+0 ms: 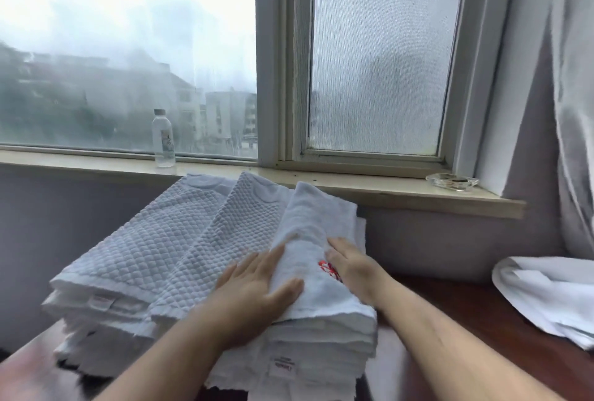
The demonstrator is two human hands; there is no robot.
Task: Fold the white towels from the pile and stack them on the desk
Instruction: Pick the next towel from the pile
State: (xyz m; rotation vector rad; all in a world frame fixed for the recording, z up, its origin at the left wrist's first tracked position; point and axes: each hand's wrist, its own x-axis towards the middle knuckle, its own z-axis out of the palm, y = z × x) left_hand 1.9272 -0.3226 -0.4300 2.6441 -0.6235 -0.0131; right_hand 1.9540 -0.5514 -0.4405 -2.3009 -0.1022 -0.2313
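We press both hands flat, fingers spread, gripping nothing: left hand (257, 285), right hand (352, 267) on folded white towel (316, 223) topping stack (321, 342), table (475, 310).

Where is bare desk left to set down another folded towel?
Bare desk shows between the towel stack and the white cloth at right. The left side is crowded: both hands press the top towel.
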